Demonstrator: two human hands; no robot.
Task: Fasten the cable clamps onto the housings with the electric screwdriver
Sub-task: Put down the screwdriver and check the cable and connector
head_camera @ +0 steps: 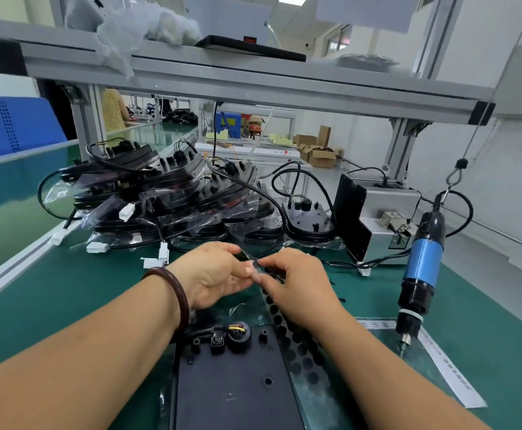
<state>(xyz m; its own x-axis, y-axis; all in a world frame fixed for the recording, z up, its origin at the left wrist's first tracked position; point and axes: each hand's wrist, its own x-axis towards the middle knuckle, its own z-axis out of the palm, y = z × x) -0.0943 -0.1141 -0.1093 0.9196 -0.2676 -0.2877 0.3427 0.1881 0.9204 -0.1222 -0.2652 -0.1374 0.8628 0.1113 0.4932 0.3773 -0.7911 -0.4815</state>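
flat black studded housing [238, 392]; left hand [213, 274], right hand [297, 283] pinch dotted strip [303, 358]

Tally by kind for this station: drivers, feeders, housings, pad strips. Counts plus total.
electric screwdriver: 1
grey feeder box: 1
housing at the near edge: 1
pad strip: 1
bagged housings in the pile: too overlapped to count
Total counted: 4
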